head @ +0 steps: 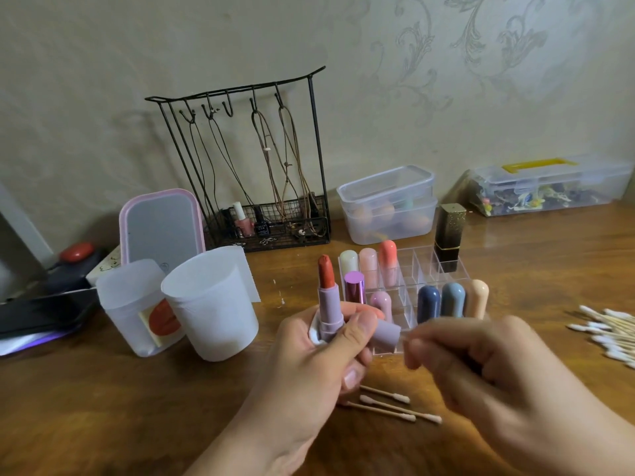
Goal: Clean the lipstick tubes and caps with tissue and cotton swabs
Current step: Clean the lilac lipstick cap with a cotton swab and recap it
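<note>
Left hand (309,359) fingers grip open lilac lipstick tube (329,304), cap (386,334). Right hand (481,359) fingers blurred, pinching thin cotton swab (405,334) at cap mouth.

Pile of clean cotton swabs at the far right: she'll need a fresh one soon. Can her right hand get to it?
Probably yes. The pile of clean cotton swabs lies open on the table beside the right hand, nothing between, though that hand seems to pinch something now.

Dim, warm, soft light; right hand (481,359) motion-blurred, wide-angle bending at edges, faint sheen on table (549,255).
</note>
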`<move>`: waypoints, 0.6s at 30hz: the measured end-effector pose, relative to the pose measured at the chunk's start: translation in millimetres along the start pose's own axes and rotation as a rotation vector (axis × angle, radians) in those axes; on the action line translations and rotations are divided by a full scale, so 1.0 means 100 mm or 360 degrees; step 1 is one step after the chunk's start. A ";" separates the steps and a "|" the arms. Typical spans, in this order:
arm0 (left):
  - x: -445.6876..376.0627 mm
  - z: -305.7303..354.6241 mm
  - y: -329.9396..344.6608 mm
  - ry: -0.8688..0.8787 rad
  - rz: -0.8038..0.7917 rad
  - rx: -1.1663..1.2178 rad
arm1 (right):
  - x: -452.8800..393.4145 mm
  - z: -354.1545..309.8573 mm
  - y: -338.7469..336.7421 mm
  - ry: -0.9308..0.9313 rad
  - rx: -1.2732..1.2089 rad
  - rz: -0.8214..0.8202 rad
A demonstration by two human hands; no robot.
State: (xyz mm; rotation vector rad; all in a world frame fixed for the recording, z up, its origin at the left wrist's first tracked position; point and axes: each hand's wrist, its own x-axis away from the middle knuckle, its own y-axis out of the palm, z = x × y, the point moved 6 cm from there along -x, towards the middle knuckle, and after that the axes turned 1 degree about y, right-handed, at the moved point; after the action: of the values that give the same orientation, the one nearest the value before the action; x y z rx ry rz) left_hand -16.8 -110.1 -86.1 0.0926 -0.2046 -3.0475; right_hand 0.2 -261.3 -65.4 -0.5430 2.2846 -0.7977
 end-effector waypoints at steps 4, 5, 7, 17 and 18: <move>-0.02 -0.01 -0.04 -0.0040 0.0006 0.0053 | -0.02 0.09 0.00 0.0015 0.0240 0.0055; -0.03 -0.03 -0.05 -0.0058 0.0030 0.0072 | -0.01 0.06 0.05 -0.0033 0.0265 -0.0072; -0.03 -0.05 -0.07 -0.0099 0.0064 0.0109 | -0.01 -0.01 0.05 -0.0100 0.0186 -0.0200; -0.04 -0.09 -0.11 -0.0206 0.0130 0.0222 | -0.01 -0.04 -0.06 -0.0134 0.0268 -0.0213; -0.04 -0.09 -0.11 -0.0202 0.0130 0.0200 | -0.01 -0.05 -0.11 -0.0119 0.0181 -0.0105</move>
State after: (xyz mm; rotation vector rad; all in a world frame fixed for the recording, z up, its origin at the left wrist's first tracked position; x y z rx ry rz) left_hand -12.9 -100.1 -96.0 -0.0985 -0.3983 -2.9587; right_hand -0.8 -266.7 -54.3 -0.5885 2.1480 -0.9179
